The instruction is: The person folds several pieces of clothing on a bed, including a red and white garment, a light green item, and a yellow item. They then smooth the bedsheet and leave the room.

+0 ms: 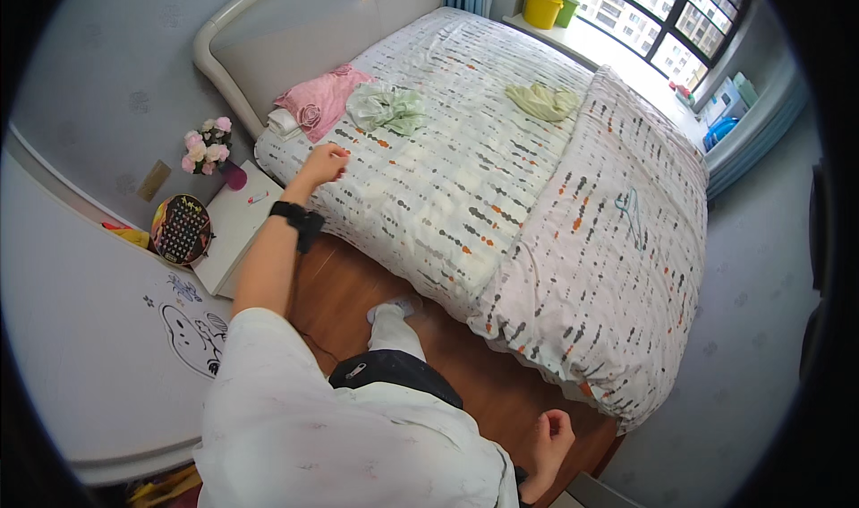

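My left hand [326, 164] is stretched out over the near left edge of the bed, its fingers curled in with nothing seen in them. It is nearest to a pink pillow [322, 99] with a rose pattern and a crumpled pale green cloth [386, 108]. My right hand [552, 440] hangs low beside my body, above the wooden floor, with loosely curled fingers and no object showing. A yellowish-green cloth [542, 102] lies farther back on the patterned sheet [429, 205]. On the folded-back quilt [595, 266] rests a light blue clothes hanger [632, 217].
A white nightstand [240, 218] beside the bed bears a purple vase [233, 176] of pink flowers. A round patterned object [182, 230] stands against it. Yellow and green containers [542, 8] sit on the windowsill. My foot [391, 310] is on the wooden floor [335, 284].
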Demonstrator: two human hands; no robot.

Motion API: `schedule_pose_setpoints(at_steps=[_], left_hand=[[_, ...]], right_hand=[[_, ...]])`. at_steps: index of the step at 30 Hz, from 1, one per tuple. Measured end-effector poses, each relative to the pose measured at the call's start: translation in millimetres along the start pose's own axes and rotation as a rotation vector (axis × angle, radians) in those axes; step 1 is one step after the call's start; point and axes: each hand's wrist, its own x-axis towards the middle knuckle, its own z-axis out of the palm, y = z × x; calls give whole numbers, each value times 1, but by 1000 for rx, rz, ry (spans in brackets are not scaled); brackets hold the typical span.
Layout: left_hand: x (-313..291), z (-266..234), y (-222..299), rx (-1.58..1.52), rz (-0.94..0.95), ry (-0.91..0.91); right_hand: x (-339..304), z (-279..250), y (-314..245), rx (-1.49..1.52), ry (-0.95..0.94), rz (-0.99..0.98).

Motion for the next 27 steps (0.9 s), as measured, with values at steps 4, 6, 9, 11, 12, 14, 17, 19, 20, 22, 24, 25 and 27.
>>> schedule_pose_setpoints(at_steps=[4, 6, 9, 11, 12, 14, 17, 19, 20, 22, 24, 25, 27], left_hand=[[95, 72, -62, -74, -213, -116], [150, 99, -99, -40, -271, -170], [231, 111, -156, -43, -416, -100], [279, 112, -191, -73, -500, -75], [301, 107, -208, -93, -522, -80], [349, 101, -232, -55, -476, 31], [403, 108, -253, 240, -270, 312], [433, 123, -258, 165, -288, 464], [447, 127, -258, 216, -314, 453], [467, 131, -252, 381, -414, 381], [481, 123, -233, 419, -540, 302], [483, 118, -217, 201, -436, 319], [482, 102, -171, -170, -290, 330]], right_hand=[[49, 45, -22, 218, -1, 35], [88, 83, -49, 262, -20, 54], [155, 159, -104, 193, -87, 148], [194, 218, -140, 150, -126, 216], [216, 240, -158, 89, -285, 216], [261, 283, -186, -15, -479, 162], [304, 330, -214, -142, -551, 108], [322, 349, -222, -192, -500, 151], [327, 358, -223, -172, -488, 151], [332, 369, -224, -256, -519, 151], [335, 375, -226, -316, -525, 116], [336, 376, -228, -335, -519, 88], [345, 376, -239, -356, -516, 44]])
